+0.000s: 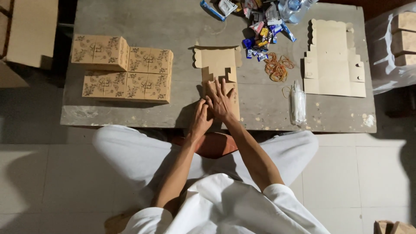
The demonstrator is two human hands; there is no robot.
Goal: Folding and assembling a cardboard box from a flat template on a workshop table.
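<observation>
The left hand [200,118] lies at the near edge of the table [130,112], fingers loosely curled against the right, gripping nothing. The right hand [220,100] is spread flat, palm down, on the box blank [216,60], which lies unfolded in the middle of the table. To crease well, I judge, the palm should press right along the score line while the other hand lifts the flap squarely. Further left stand folded boxes [125,69]; right, rubber bands [277,67], a clear sleeve [297,102], more blanks [331,58]; at the back, sweets [260,30].
</observation>
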